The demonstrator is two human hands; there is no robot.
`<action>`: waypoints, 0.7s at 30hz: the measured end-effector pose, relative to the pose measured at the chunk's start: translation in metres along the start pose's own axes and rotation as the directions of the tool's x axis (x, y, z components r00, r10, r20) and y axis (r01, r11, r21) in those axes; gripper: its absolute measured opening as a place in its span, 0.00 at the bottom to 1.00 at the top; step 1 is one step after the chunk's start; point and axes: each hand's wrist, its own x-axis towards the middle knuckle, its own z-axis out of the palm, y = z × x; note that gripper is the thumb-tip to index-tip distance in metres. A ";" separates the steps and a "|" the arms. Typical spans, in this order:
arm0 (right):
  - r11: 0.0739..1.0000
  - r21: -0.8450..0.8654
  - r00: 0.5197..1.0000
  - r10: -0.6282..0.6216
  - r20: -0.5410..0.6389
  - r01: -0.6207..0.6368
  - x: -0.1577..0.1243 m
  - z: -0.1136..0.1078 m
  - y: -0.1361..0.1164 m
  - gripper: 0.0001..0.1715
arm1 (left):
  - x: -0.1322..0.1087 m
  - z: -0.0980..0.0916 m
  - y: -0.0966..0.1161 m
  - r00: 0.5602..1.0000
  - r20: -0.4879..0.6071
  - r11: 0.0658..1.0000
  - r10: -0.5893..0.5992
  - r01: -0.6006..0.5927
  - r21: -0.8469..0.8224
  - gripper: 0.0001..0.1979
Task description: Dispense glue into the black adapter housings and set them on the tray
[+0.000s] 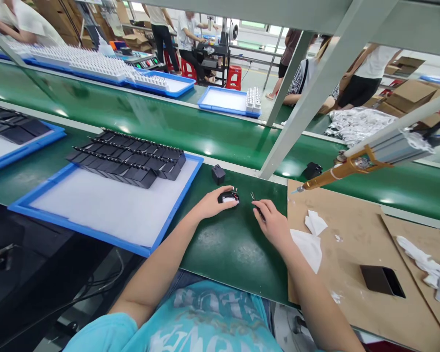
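My left hand (214,203) rests on the green mat, its fingers closed round a small black charger body (229,197) with red and white parts showing inside. Just to its right, my right hand (271,222) is pinched on a small dark part (257,210) that I cannot make out. A tiny metal piece (252,195) lies on the mat between the two hands. Another black charger shell (218,174) stands upright just beyond my left hand.
A blue tray (106,230) with rows of black shells sits to the left. A gold-tipped tool (346,172) hangs at the right above a cardboard sheet (352,254) with a rectangular hole and white scraps. A green conveyor (190,129) runs beyond, with people at work behind.
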 end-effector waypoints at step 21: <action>0.976 -0.120 0.950 -0.143 0.279 0.182 -0.006 0.013 0.000 0.25 | -0.011 0.009 0.026 0.977 -0.017 0.871 0.210 -0.179 0.458 0.25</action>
